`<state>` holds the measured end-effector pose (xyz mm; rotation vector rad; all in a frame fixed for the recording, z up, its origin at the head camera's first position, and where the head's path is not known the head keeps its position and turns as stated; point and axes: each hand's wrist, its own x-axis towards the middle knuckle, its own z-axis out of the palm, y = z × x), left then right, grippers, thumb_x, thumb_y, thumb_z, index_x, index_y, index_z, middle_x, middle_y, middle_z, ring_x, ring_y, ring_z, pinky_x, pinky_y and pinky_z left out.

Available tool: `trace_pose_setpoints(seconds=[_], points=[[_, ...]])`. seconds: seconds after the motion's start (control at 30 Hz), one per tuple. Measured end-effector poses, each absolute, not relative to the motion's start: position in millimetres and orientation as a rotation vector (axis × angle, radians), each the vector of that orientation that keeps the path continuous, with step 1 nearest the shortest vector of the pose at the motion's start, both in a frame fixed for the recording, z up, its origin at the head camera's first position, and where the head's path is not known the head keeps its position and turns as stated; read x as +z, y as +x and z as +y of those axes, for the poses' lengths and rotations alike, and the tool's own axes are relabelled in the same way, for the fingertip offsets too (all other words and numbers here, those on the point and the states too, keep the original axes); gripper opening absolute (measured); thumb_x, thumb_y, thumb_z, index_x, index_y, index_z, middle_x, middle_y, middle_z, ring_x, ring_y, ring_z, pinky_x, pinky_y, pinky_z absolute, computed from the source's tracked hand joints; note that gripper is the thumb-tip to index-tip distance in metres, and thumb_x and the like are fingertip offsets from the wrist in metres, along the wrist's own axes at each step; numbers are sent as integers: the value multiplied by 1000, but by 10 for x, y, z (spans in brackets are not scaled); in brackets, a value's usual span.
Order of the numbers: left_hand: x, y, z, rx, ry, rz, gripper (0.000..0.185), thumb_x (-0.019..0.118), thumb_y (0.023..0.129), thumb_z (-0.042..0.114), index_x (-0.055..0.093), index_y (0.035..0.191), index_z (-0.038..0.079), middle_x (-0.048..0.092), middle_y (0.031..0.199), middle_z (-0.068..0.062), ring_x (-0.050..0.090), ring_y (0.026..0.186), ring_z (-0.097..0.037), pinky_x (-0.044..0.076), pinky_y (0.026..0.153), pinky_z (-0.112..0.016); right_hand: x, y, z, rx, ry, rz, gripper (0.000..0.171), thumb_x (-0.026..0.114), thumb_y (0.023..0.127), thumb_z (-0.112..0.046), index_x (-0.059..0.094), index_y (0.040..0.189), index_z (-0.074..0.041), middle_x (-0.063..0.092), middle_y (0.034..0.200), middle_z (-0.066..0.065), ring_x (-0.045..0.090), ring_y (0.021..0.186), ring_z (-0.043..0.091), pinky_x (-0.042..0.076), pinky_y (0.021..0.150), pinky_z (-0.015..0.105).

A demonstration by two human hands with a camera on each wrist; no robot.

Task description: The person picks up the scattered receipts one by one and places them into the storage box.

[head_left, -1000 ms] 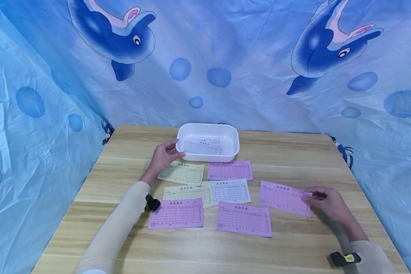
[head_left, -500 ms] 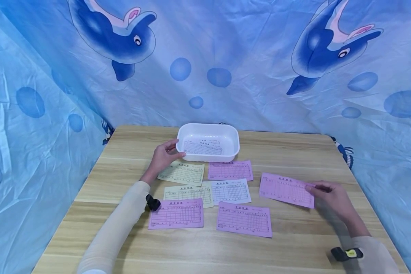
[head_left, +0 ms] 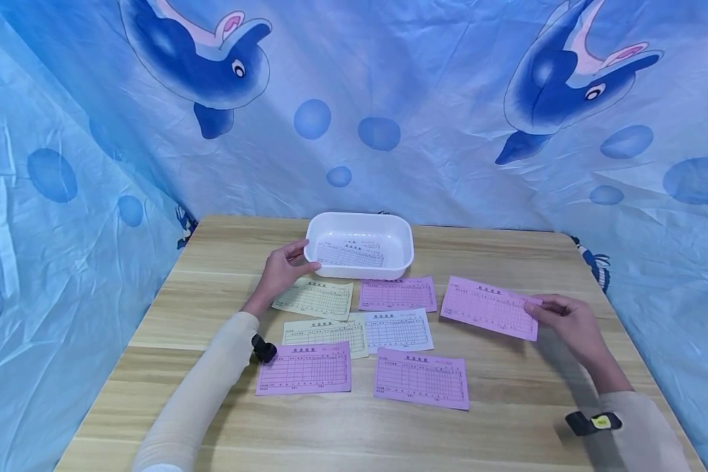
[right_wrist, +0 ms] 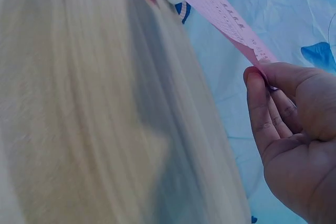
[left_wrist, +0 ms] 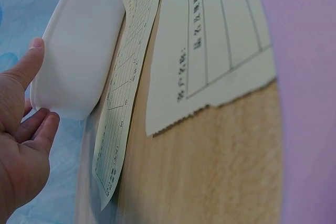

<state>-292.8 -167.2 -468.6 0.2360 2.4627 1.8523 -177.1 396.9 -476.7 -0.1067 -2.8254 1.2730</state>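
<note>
The right hand (head_left: 566, 320) pinches the near right corner of a pink slip (head_left: 488, 307) between thumb and fingers and holds it off the wooden table (head_left: 507, 419), to the right of the white tray (head_left: 360, 244) and a little nearer the person. In the right wrist view the same pink slip (right_wrist: 220, 11) runs away from the thumb tip, and the far end of it is blurred and partly lost behind the pale table edge; the printed lines cannot be read there.

The left hand (head_left: 283, 267) rests against the tray's left end, thumb on the rim and fingers loosely curved along the outer wall. In the left wrist view the thumb (left_wrist: 29, 66) touches the white tray (left_wrist: 79, 51) while the other fingers sit just below it, apparently not quite closed round it; the palm is cut off by the frame edge.

Inside the tray lies one white slip (head_left: 349, 254), its near edge hidden by the tray's front wall. Nearer the person than the tray lie a yellow slip (head_left: 314, 298), a second pink slip (head_left: 397, 294), another yellow slip (head_left: 324, 333) partly overlapped by a white slip (head_left: 398, 330), and two more pink slips (head_left: 304, 368) and (head_left: 421, 378). The printing on all of them is too small to read.
</note>
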Motion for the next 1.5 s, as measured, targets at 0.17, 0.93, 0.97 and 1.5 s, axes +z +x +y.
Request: trace_pose_setpoints(seconds=[0.17,0.93,0.97,1.5], points=[[-4686,-2919,-1672,1842,244,2479,71,81,89,10,45,147,-9,52,146,-31,51,135,-45,50,110,-46,-4683,-1861,3880,1314,-115,-2806,52,69,98,-43,67,127,0,69,99,-17,65,85,1,61,70,22],[-5024,-3114,-1761,1870,260,2508,81,89,81,29,52,147,0,59,143,-21,58,131,-35,55,104,-36,-4439,-2355,3334,1440,-107,-2674,54,73,95,-44,67,124,0,70,100,-10,67,87,1,58,73,14],[-5025,-3114,-1761,1870,259,2510,81,89,81,29,52,147,0,59,143,-21,58,131,-35,55,103,-35,-4423,-2380,3303,1451,-107,-2665,53,73,95,-43,67,124,0,70,99,-9,67,87,1,59,73,14],[-5032,-3106,-1748,1859,237,2530,78,89,81,27,53,146,2,59,144,-19,58,132,-35,54,106,-40,-4243,-2806,2746,1589,-59,-2560,43,76,95,-30,69,124,0,74,102,3,69,85,3,61,76,17]])
